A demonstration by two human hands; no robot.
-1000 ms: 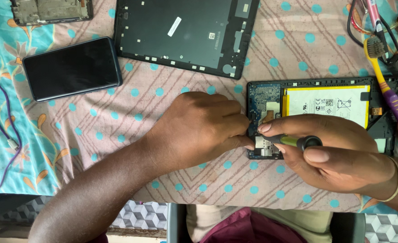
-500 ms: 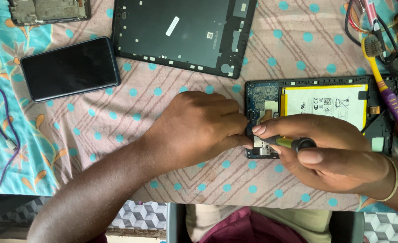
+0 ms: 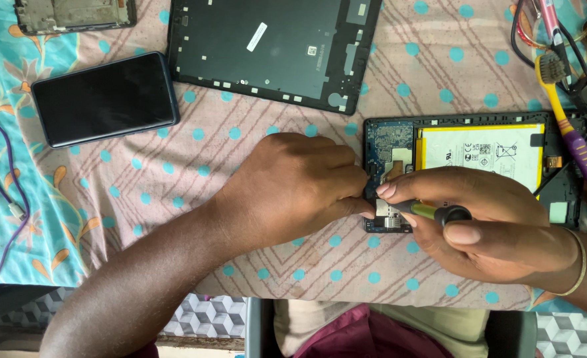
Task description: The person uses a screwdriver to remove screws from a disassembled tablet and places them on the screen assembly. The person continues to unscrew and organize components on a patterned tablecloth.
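Work surface: table covered by a pink cloth with teal dots. Lying on it: opened tablet with battery exposed, its dark back cover, a black phone face up, toothbrush, purple cable, tangled wires.

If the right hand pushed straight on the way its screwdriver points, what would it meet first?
The right hand aims its screwdriver leftward at the opened tablet board edge, so it would probably meet the left hand fingertips there first; depth is unclear.

head cam | looks straight down, close | both hands over opened tablet mid-frame
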